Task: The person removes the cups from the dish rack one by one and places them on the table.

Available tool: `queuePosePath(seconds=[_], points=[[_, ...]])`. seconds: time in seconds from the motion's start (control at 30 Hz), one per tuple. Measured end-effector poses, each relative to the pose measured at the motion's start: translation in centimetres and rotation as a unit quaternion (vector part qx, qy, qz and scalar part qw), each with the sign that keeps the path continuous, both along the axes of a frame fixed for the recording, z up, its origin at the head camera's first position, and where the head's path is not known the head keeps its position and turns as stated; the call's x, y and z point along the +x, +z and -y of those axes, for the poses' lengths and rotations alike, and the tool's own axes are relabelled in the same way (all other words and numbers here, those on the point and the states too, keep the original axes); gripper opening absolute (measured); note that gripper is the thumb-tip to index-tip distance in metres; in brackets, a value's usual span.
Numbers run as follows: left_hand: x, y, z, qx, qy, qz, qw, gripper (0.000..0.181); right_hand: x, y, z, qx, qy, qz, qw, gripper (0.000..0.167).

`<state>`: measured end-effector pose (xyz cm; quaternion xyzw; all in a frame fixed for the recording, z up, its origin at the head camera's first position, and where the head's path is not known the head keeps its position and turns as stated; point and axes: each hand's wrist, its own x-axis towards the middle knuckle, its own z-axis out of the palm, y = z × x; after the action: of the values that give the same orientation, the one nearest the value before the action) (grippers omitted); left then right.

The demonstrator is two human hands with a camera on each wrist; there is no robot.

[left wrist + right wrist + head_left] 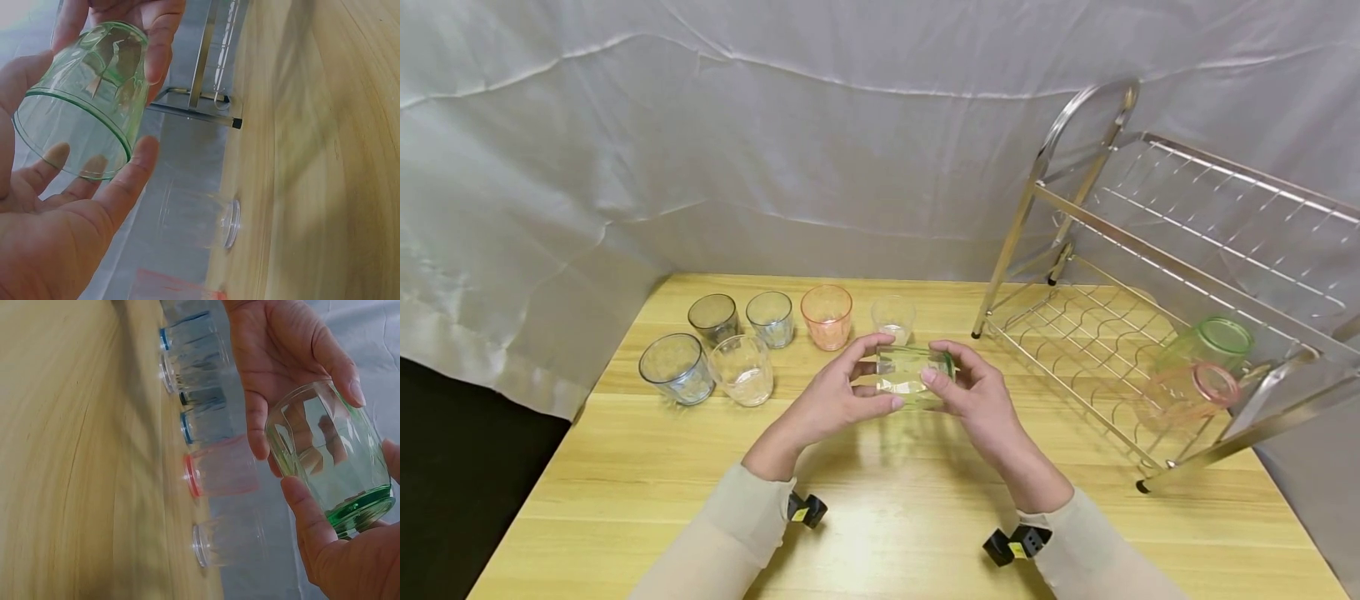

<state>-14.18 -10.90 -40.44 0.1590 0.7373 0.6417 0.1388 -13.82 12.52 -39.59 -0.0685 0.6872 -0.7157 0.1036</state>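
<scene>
A clear green drinking glass [913, 372] lies sideways in the air above the table, between both hands. My left hand [829, 402] holds it around the rim end, thumb on the near side and fingers on the far side. At the thick green base, my right hand [983, 407] grips the glass with thumb and fingers. In the left wrist view the open mouth of the green glass [81, 119] faces the left palm. The right wrist view shows the base of the green glass [359, 509] by the right fingers.
Upright on the wooden table [865, 533] stand a clear glass [892, 321], an orange-red glass [827, 321], and several blue, grey and clear glasses [743, 375] at left. The two-tier metal rack [1037, 187] at right holds an upturned green glass [1213, 342] and pink glass [1202, 387].
</scene>
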Motion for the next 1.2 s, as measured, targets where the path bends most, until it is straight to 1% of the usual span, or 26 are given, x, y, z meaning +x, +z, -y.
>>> queuePosePath(seconds=[0.17,0.3,0.4,0.47,0.57,0.6,0.63,0.67,0.7,0.77,0.83,0.9,0.97,1.03,1.13,1.2], points=[[0.1,0.0,-0.2,0.014,0.008,0.004,0.9999,0.078,-0.2,0.0,-0.2,0.008,0.006,-0.006,0.9999,0.052],[0.2,0.1,-0.1,0.013,0.016,0.003,0.9998,0.079,-0.4,0.2,-0.3,0.013,0.011,-0.007,0.9998,0.054],[0.3,0.4,0.0,0.002,0.023,-0.005,0.9997,0.081,-0.5,0.4,-0.6,0.023,0.011,-0.012,0.9996,0.053],[0.3,0.8,0.4,-0.003,0.032,-0.007,0.9995,0.081,-0.7,0.5,-1.0,0.023,0.006,-0.017,0.9996,0.050],[0.2,1.7,1.2,-0.050,0.058,-0.039,0.9963,0.083,-1.1,0.7,-1.8,0.027,-0.012,-0.030,0.9991,0.045],[0.1,2.1,1.6,-0.074,0.070,-0.054,0.9933,0.085,-1.2,0.7,-2.1,0.035,-0.020,-0.036,0.9985,0.044],[0.1,2.5,2.0,-0.104,0.084,-0.070,0.9885,0.086,-1.4,0.7,-2.4,0.047,-0.028,-0.043,0.9976,0.044],[0.0,2.9,2.3,-0.137,0.098,-0.087,0.9819,0.089,-1.5,0.7,-2.9,0.067,-0.038,-0.054,0.9955,0.044],[-0.1,3.4,2.7,-0.168,0.110,-0.103,0.9742,0.092,-1.6,0.8,-3.4,0.102,-0.050,-0.070,0.9911,0.044],[-0.2,4.3,3.5,-0.210,0.130,-0.118,0.9619,0.094,-1.7,0.7,-4.3,0.182,-0.075,-0.099,0.9755,0.046],[-0.3,5.0,4.3,-0.247,0.146,-0.123,0.9499,0.095,-1.8,0.6,-5.2,0.257,-0.097,-0.129,0.9527,0.048],[-0.3,5.6,5.0,-0.278,0.158,-0.126,0.9389,0.094,-2.0,0.5,-6.1,0.316,-0.117,-0.155,0.9286,0.049],[-0.4,6.0,5.6,-0.312,0.166,-0.133,0.9258,0.094,-2.1,0.3,-7.0,0.350,-0.125,-0.174,0.9119,0.050],[-0.5,6.3,6.0,-0.341,0.167,-0.140,0.9145,0.094,-2.2,0.1,-7.7,0.387,-0.130,-0.192,0.8924,0.053],[-0.7,6.2,6.5,-0.380,0.157,-0.148,0.8995,0.095,-2.3,-0.5,-8.6,0.439,-0.131,-0.221,0.8611,0.058],[-0.7,5.9,6.7,-0.405,0.147,-0.150,0.8898,0.095,-2.3,-0.9,-8.9,0.462,-0.129,-0.236,0.8449,0.061]])
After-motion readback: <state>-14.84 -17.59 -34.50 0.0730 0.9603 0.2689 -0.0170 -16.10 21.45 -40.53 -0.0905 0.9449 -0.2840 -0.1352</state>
